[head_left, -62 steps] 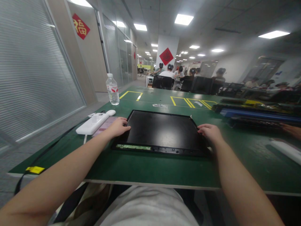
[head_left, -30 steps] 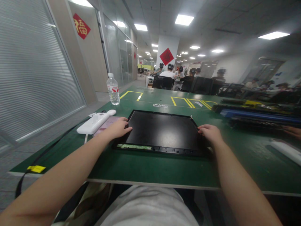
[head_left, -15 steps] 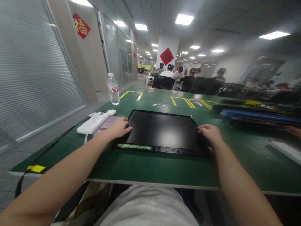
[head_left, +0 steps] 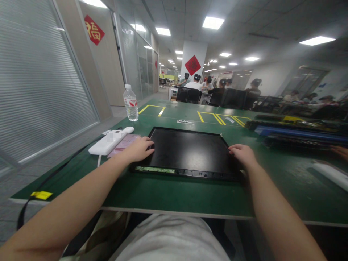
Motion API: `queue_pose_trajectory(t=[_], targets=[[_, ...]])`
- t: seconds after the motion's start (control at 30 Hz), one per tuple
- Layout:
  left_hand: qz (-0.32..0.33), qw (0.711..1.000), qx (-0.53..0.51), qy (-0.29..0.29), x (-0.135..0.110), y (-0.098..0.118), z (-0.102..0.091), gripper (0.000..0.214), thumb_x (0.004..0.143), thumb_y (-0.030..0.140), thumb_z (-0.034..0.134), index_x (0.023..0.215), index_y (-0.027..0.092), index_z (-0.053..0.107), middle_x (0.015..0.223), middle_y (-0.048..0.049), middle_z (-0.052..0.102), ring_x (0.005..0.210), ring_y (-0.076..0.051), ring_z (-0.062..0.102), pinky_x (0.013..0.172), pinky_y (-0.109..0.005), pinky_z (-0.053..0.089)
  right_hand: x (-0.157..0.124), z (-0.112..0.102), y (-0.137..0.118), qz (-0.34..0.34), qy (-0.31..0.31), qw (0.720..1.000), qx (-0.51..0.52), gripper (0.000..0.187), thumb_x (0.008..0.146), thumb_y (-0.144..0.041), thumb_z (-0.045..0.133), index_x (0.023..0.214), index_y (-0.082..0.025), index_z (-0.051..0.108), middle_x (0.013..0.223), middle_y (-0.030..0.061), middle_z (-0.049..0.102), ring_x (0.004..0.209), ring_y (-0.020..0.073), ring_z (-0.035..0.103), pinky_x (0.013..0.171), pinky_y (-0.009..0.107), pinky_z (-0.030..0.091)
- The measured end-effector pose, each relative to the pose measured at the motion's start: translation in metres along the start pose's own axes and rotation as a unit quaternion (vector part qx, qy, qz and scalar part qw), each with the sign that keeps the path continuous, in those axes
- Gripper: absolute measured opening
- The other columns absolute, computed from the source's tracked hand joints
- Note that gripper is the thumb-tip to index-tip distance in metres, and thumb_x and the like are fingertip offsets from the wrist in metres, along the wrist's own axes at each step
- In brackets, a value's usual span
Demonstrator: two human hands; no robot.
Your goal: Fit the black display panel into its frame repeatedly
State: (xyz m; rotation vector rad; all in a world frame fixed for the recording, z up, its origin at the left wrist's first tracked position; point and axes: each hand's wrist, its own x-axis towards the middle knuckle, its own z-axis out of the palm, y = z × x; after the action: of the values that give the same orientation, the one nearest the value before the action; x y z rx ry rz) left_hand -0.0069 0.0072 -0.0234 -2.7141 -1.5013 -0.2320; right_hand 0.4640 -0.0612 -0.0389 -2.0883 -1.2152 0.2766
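Observation:
A black flat display panel [head_left: 187, 148] lies face up on the green table in front of me, with a strip of green circuit board [head_left: 154, 169] showing along its near frame. My left hand [head_left: 140, 148] is at the panel's left edge, its fingers and thumb curled together over the frame. On the opposite side, my right hand [head_left: 243, 154] pinches the right edge between thumb and fingers. The undersides of the fingers on both sides are hidden.
Left of the panel are a white device [head_left: 108, 142], a pinkish phone-like slab [head_left: 123, 145] and a water bottle [head_left: 131, 103]. Stacked dark and blue parts [head_left: 299, 132], another white device [head_left: 331, 174] and another person's hand [head_left: 341, 150] are at the right. Several people sit farther back.
My left hand has shifted slightly, its fingers curling farther over the panel's left edge and closer to the thumb. The right hand and the panel look almost unmoved.

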Motion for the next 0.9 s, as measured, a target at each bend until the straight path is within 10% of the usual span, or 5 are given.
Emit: queue_pose_trajectory(t=[0.4,0.9], targets=[[0.146,0.977,-0.144,-0.060,-0.012,0.011,-0.021,0.057,0.084,0.050,0.069,0.134,0.022,0.067,0.144,-0.0119,0.060,0.131,-0.028,0.057,0.111,-0.037,0.042,-0.005,0.001,-0.007,-0.041,0.028,0.998,-0.032,0.018,0.072,-0.024,0.065,0.080,-0.024,0.081,0.083,0.0042,0.078,0.083,0.0228,0.069,0.075,0.031,0.050],[0.204,0.959,-0.191,-0.042,-0.011,0.017,-0.024,0.055,0.076,0.039,0.084,0.128,0.027,0.071,0.139,-0.0092,0.065,0.127,-0.026,0.061,0.108,-0.035,0.044,-0.003,0.009,-0.005,-0.100,-0.115,0.988,-0.015,0.037,0.076,-0.019,0.065,0.108,-0.027,0.081,0.118,0.0027,0.076,0.115,0.0252,0.067,0.108,0.037,0.045]])
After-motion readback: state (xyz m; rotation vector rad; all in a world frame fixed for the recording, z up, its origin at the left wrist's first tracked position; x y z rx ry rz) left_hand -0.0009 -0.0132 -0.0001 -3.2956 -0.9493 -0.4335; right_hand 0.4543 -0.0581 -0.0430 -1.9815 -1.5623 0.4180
